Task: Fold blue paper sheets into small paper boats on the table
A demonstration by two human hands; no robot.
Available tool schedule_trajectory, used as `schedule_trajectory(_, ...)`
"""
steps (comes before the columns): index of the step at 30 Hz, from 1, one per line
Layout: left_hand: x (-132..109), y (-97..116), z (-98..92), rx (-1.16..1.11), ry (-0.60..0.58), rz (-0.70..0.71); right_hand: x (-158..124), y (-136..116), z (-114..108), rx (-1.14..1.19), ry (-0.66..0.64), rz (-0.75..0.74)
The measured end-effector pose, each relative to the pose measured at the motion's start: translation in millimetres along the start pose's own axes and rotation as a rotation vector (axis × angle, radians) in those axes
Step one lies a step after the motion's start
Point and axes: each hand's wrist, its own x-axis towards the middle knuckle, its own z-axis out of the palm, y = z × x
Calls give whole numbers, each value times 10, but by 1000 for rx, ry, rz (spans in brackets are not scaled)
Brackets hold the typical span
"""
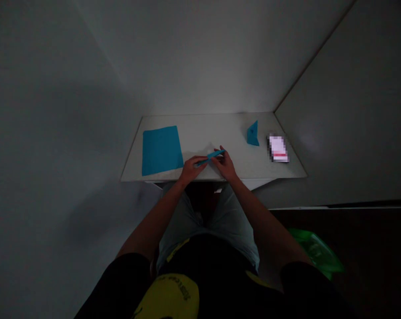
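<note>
A narrow folded piece of blue paper (215, 153) is held between both hands, just above the front edge of the white table. My left hand (191, 168) pinches its lower left end. At its upper right end, my right hand (225, 165) grips it between thumb and fingers. Flat on the table to the left lies a blue sheet of paper (162, 150), apart from my left hand. Beyond my right hand stands a folded blue paper shape (252, 134) with a pointed top.
The white table (203, 126) meets a wall at the back and a panel (346, 110) on the right. A phone with a lit, blurred screen (278, 148) lies at the table's right end. On the dark floor at lower right is a green plastic bag (316, 250).
</note>
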Motion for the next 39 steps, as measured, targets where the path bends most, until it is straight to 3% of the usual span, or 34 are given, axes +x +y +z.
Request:
schedule_trajectory(4,-7,32,19,6,-45,-28,-13,-62,-23,-47,-54,6)
schedule_trajectory(15,-17,13,9,-47,-31,-175,-62,-127,-75,-124,-135,-43)
schedule_trajectory(26,22,-91,-16,-100,117,-149,-69,-172,-87,-293,-48,-213)
schedule_trajectory(33,36,-128,-117,-113,74,-62,-90,-225,-48,-257,-154,-35)
schedule_trajectory(39,53,-102,-103,-130,45,-110,-58,-157,-44,-248,-98,-11)
